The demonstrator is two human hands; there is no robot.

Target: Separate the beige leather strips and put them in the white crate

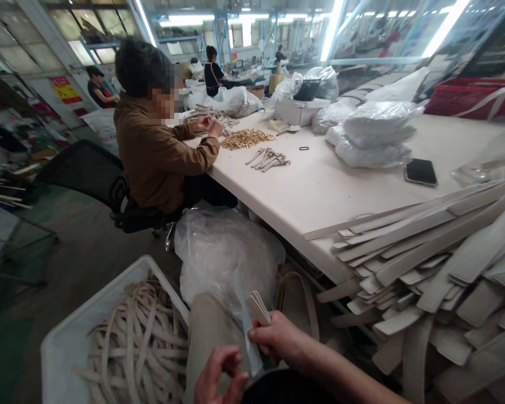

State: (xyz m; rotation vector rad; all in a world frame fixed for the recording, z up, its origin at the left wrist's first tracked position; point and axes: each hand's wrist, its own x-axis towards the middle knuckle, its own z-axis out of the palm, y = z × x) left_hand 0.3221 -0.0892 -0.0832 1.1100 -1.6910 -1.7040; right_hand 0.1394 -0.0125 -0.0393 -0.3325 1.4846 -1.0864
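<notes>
Strap ends point(258, 307) pinched in right hand point(281, 339), fingers closed, tips fanned past thumb, between white bin point(59, 365) and strap pile point(404, 252) on table point(303, 196). Left hand point(219, 376) nearby, half-curled, thumb apart, gripping nothing visible.

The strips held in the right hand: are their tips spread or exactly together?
Slightly spread: above the right hand, the strips show several offset pale edges. Their other ends are hidden; cannot tell there.
</notes>
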